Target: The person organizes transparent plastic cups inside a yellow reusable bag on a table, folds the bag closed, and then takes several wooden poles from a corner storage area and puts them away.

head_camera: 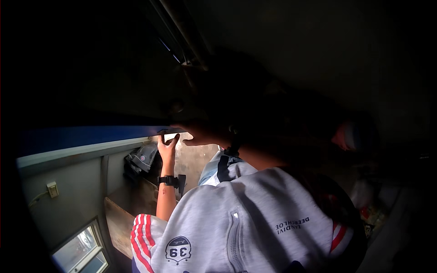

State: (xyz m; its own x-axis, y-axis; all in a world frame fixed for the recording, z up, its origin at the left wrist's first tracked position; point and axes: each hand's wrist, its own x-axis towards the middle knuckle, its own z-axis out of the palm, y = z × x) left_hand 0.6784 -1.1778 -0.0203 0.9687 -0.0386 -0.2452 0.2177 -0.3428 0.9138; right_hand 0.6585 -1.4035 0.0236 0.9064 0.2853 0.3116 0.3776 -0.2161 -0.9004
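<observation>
Both of my hands are raised at the blue edge of a long panel (92,136) that runs in from the left. From below, my left hand (167,145) reaches up to it; a fingertip meets the underside by a small dark part (162,131), and thumb and finger are spread. My right hand (198,133), mostly in shadow, lies just right of the panel's end with its fingers stretched towards it. Whether it touches the panel or holds anything is too dark to tell. Black straps with a fitting sit on both wrists.
A dark bag (143,158) hangs or lies by the wall behind my left hand. Lower left are a wall socket (53,189) with a cable, a wooden board (119,221) and a window (82,250). Metal rails (181,30) run overhead. Deep shadow hides the right side.
</observation>
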